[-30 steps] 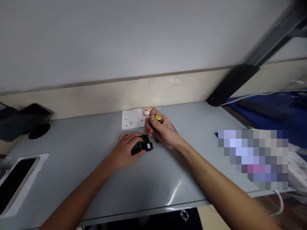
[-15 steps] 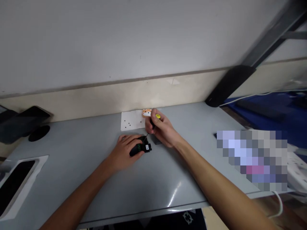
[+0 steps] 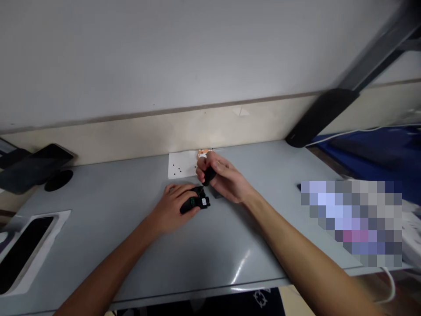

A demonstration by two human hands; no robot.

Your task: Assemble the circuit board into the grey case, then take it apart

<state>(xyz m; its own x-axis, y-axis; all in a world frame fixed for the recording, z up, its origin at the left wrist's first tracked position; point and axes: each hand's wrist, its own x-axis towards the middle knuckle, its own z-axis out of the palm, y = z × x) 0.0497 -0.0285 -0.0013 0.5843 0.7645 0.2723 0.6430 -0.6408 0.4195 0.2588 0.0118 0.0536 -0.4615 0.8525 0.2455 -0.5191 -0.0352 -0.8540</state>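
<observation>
In the head view, the left hand (image 3: 176, 204) was closed over a black device (image 3: 188, 206), fingers across its top and thumb along the near side, gripping it against the tabletop (image 3: 197, 259). The device's open end, with some green inside and a white label (image 3: 204, 201), stuck out past the fingertips. The right hand (image 3: 230, 180) was curled around the dark handle of a tool (image 3: 209, 174), probably a screwdriver, and held it tilted above that end. The thin shaft pointed down into the device, but whether its tip was seated in anything was too small to tell.

The likeliest trouble was a slip: with the tool at a slant, a hard push could have made the tip skid into the green part or the left fingers close beside it. A loose left grip could have let the device twist under the turning force.

Just beyond the hands, a white sheet (image 3: 174, 159) carried small dark bits (image 3: 180, 171), perhaps screws, near an orange and white figure (image 3: 201, 152). A knock from the right knuckles, or a tug on the sheet, could have scattered them. A dark flat piece (image 3: 217, 194) lay partly under the right hand, where the wrist could have nudged it.
</observation>
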